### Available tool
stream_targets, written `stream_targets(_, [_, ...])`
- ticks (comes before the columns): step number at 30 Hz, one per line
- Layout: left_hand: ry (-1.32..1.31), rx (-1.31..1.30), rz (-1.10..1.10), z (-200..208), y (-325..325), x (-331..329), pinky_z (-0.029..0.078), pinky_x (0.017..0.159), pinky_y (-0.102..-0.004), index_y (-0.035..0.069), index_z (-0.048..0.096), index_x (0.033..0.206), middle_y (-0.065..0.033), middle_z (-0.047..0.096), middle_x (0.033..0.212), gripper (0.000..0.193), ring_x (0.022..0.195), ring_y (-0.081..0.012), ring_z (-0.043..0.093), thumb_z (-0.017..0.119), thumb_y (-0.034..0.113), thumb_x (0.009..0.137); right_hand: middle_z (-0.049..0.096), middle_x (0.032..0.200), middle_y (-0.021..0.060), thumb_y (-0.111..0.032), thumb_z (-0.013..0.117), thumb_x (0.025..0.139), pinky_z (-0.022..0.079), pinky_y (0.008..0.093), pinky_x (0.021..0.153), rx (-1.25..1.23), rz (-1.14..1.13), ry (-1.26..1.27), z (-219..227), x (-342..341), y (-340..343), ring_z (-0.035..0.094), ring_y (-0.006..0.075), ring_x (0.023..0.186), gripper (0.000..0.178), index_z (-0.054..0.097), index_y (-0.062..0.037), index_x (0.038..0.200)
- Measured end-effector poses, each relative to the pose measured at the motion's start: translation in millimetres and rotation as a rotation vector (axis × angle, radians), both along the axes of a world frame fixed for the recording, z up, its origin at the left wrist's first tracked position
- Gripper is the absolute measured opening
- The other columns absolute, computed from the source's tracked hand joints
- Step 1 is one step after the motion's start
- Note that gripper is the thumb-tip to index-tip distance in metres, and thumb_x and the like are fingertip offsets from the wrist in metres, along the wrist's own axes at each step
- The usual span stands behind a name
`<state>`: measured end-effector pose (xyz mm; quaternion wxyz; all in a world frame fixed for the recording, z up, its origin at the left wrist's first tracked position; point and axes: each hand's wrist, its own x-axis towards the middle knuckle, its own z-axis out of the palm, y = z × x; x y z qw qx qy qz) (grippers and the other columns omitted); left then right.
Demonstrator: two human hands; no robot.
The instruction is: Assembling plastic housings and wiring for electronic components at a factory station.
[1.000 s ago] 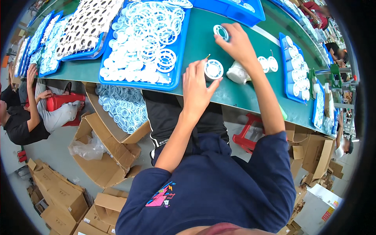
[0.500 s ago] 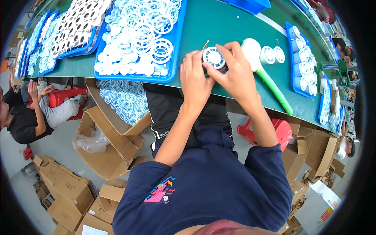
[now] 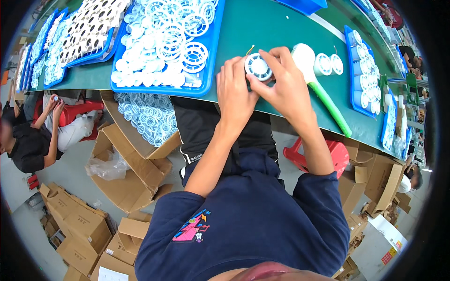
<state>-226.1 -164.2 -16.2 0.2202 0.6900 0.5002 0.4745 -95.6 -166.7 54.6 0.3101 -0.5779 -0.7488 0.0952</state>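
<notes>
The left hand (image 3: 236,91) and the right hand (image 3: 281,84) meet over the front edge of the green table (image 3: 262,23). Between them sits a small round white fan part (image 3: 258,67) — both hands grip it, fingers bent around its rim. The right thumb presses on its near side, and the left fingertips touch its left edge.

The fan part looks like a little wheel. It has a plain white middle and thin spokes going out to a ring. A short yellow wire (image 3: 250,49) sticks out just behind it.

Just to the right of the right hand lies a white fan head with a green handle (image 3: 328,100). The handle runs down toward the table edge. Beside its round top lie two white round grilles (image 3: 328,64), touching each other.

To the left of the hands stands a big blue tray (image 3: 161,87) full of white rings and spoked wheels. Farther left are more blue trays (image 3: 70,68) with white parts. On the right, a long blue tray (image 3: 358,105) holds white round pieces in rows.

Under the table edge there is an open cardboard box of white rings (image 3: 147,117), and more cardboard boxes (image 3: 75,225) sit on the floor. A red stool (image 3: 323,159) stands by the person's right side. Another person in black (image 3: 33,140) sits far to the left — well apart from the hands.
</notes>
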Motion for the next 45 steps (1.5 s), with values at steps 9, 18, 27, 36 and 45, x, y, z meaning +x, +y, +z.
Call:
stream_targets(9, [-0.087, 0.095, 0.013, 2.2, -0.6, 5.3, 0.048, 0.092, -0.0485, 0.0, 0.056, 0.137, -0.0208, 0.061, 0.125, 0.065, 0.114, -0.04, 0.061, 0.084, 0.026, 0.084, 0.061, 0.113, 0.0181, -0.02, 0.083, 0.08, 0.058, 0.0417, 0.076, -0.063, -0.022, -0.026, 2.7, 0.9, -2.7, 0.068, 0.034, 0.088, 0.05, 0.07, 0.0054, 0.12])
stream_targets(18, [-0.139, 0.033, -0.006, 3.4, -6.0, 5.7, 0.052, 0.093, -0.0455, 0.0, 0.058, 0.135, -0.0202, 0.062, 0.124, 0.062, 0.112, -0.0381, 0.064, 0.086, 0.023, 0.084, 0.058, 0.131, 0.0193, -0.001, 0.073, 0.087, 0.048, 0.0466, 0.102, 0.133, -0.336, -0.308, -30.7, 74.3, -63.4, 0.059, 0.0388, 0.119, 0.058, 0.055, -0.002, 0.142])
stream_targets(27, [-0.09, 0.033, -0.006, -2.5, -2.9, 9.3, 0.047, 0.094, -0.0463, -0.003, 0.054, 0.141, -0.0195, 0.06, 0.129, 0.072, 0.115, -0.0371, 0.059, 0.084, 0.033, 0.086, 0.07, 0.1, 0.0199, -0.022, 0.075, 0.095, 0.054, 0.0409, 0.07, 0.125, -0.217, -0.204, -22.9, 103.6, -39.0, 0.071, 0.0364, 0.084, 0.046, 0.059, -0.0003, 0.133])
stream_targets(36, [-0.107, 0.02, -0.043, 3.3, -3.4, 5.1, 0.048, 0.098, -0.046, -0.002, 0.055, 0.142, -0.0196, 0.061, 0.128, 0.069, 0.115, -0.0377, 0.06, 0.085, 0.024, 0.086, 0.058, 0.075, 0.0006, -0.042, 0.055, 0.109, 0.041, 0.0245, 0.055, -0.485, -0.087, 0.016, 65.2, 85.8, 6.9, 0.051, 0.0076, 0.063, 0.042, 0.066, -0.004, 0.122])
stream_targets(45, [-0.045, 0.007, -0.058, 1.6, -3.6, 0.3, 0.049, 0.094, -0.0452, 0.002, 0.049, 0.148, -0.0169, 0.065, 0.125, 0.081, 0.112, -0.0375, 0.064, 0.089, 0.024, 0.081, 0.074, 0.096, 0.0189, -0.017, 0.071, 0.099, 0.054, 0.0381, 0.074, -0.082, -0.342, 0.209, 13.9, 83.9, -104.2, 0.072, 0.0299, 0.08, 0.029, 0.066, 0.0026, 0.12])
